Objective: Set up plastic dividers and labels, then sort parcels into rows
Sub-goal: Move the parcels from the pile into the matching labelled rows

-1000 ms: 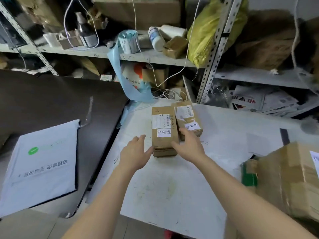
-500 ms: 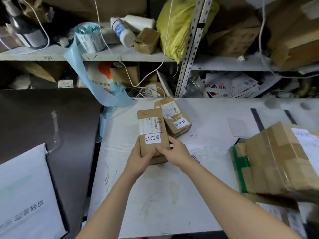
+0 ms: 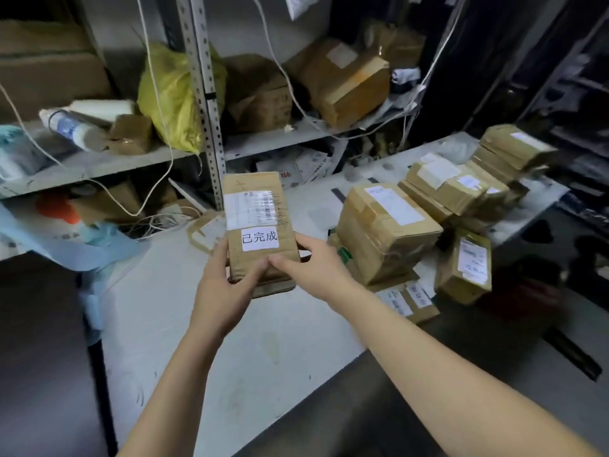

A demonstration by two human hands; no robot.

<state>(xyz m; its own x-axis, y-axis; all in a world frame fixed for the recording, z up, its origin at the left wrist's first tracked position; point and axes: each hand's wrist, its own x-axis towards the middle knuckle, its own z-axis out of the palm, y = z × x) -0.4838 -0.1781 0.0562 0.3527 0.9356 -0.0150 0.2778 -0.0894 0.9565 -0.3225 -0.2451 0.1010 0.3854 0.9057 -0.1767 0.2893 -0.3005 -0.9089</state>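
A long brown parcel (image 3: 255,199) with a shipping label and a white sticker printed with Chinese characters is lifted off the white table (image 3: 230,351), tilted up toward me. My left hand (image 3: 225,285) grips its lower left corner and my right hand (image 3: 316,263) grips its lower right edge. Behind it, a second brown parcel (image 3: 206,230) lies flat on the table, mostly hidden by the held one. A heap of brown parcels (image 3: 385,229) is piled on the table to the right.
A metal shelf (image 3: 99,166) behind the table holds a yellow bag (image 3: 171,94), a white bottle, boxes and trailing white cables. Blue plastic film (image 3: 82,249) hangs at the table's left end. A dark surface lies left; a dark rack stands far right.
Both hands closed on the stickered parcel and raised it off the table. The view swung right, bringing the parcel heap into sight and the white mailer bag out of it.
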